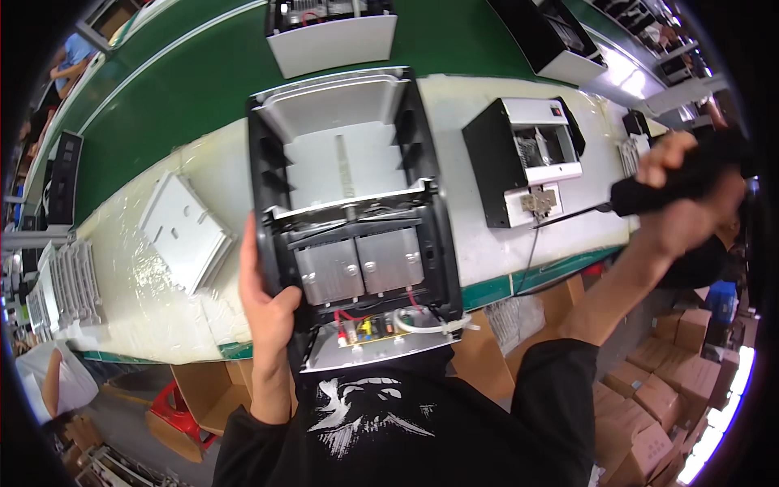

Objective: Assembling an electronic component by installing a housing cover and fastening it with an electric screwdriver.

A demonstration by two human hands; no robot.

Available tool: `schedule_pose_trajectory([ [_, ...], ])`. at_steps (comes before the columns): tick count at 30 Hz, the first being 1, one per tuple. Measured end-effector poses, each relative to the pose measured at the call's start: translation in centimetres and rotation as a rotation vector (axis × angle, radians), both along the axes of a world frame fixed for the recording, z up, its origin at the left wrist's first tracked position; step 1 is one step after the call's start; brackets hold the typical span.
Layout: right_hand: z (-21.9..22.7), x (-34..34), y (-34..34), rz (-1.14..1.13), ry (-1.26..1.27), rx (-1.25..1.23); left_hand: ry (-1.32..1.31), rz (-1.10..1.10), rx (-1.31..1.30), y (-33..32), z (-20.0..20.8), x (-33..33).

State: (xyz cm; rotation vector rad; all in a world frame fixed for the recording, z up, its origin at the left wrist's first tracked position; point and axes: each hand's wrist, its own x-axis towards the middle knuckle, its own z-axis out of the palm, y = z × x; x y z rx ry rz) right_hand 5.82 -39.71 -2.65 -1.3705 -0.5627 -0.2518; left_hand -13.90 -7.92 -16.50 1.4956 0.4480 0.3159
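An open black-framed appliance housing [445,243] with a pale grey inner compartment leans close in front of me. My left hand [272,316] grips its left side, thumb over the edge. Two silver metal plates [327,272] sit side by side in its lower half. Below them, a small circuit board [372,329] with red wires lies on a grey panel, and a bundled white cable [426,329] sticks out to the right. Off to the right, my right hand [686,223], partly blurred, is closed round a black power screwdriver [649,193], its long bit pointing left, apart from the housing.
A black-and-white unit [542,174] stands on the film-covered bench right of the housing. White panels [185,231] and stacked white parts [73,280] lie left. Beyond runs a green conveyor [195,89] carrying another unit [333,45]. Cardboard boxes [661,377] fill the lower right.
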Motion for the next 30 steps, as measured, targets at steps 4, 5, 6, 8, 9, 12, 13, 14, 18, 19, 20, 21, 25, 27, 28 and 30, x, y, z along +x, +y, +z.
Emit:
schedule_pose_trajectory([
  [4, 5.5, -1.5, 1.6, 0.267, 0.074, -0.052, -0.076, -0.074, -0.032, 0.2, -1.0, 1.2],
  [5, 5.8, -1.8, 1.7, 0.276, 0.056, -0.048, -0.076, -0.095, -0.050, 0.4, -1.3, 1.3],
  [6, 6.0, -1.8, 2.5, 0.281, 0.055, -0.041, -0.074, -0.102, -0.087, 0.5, -1.0, 1.1],
  [8, 5.9, -3.4, 8.8, 0.283, 0.058, -0.031, -0.135, -0.129, -0.142, 0.6, -1.7, 1.0],
  [9, 5.7, -4.7, 12.7, 0.284, 0.066, -0.024, -0.154, -0.139, -0.144, 0.6, -1.9, 0.9],
  [12, 5.8, -6.1, 18.2, 0.271, 0.085, -0.004, -0.159, -0.145, -0.097, 0.4, -1.9, 1.0],
  [13, 5.9, -6.5, 20.0, 0.277, 0.095, 0.010, -0.147, -0.138, -0.092, 0.5, -1.6, 0.9],
  [14, 5.5, -6.8, 21.4, 0.291, 0.110, 0.021, -0.152, -0.128, -0.126, 0.6, -1.7, 0.6],
  [18, 5.6, -8.1, 24.4, 0.287, 0.151, 0.042, -0.193, -0.131, -0.098, 0.8, -1.9, 0.5],
  [19, 5.5, -8.3, 25.1, 0.283, 0.165, 0.049, -0.182, -0.135, -0.070, 0.8, -1.9, 0.5],
  [20, 5.4, -8.5, 25.5, 0.279, 0.178, 0.056, -0.170, -0.138, -0.042, 0.8, -1.9, 0.5],
  [21, 5.3, -8.2, 24.6, 0.275, 0.192, 0.063, -0.172, -0.139, -0.036, 0.8, -1.9, 0.6],
  [25, 5.0, -8.7, 26.0, 0.256, 0.247, 0.081, -0.169, -0.152, -0.045, 1.1, -1.8, 0.4],
  [27, 4.6, -8.6, 25.2, 0.247, 0.278, 0.094, -0.177, -0.143, -0.050, 1.1, -1.7, 0.4],
  [28, 4.5, -8.5, 25.0, 0.242, 0.293, 0.103, -0.178, -0.147, -0.043, 1.1, -1.6, 0.3],
  [30, 2.0, -6.7, 25.2, 0.350, 0.089, 0.053, -0.184, -0.153, -0.082, 0.8, -1.7, 0.5],
])
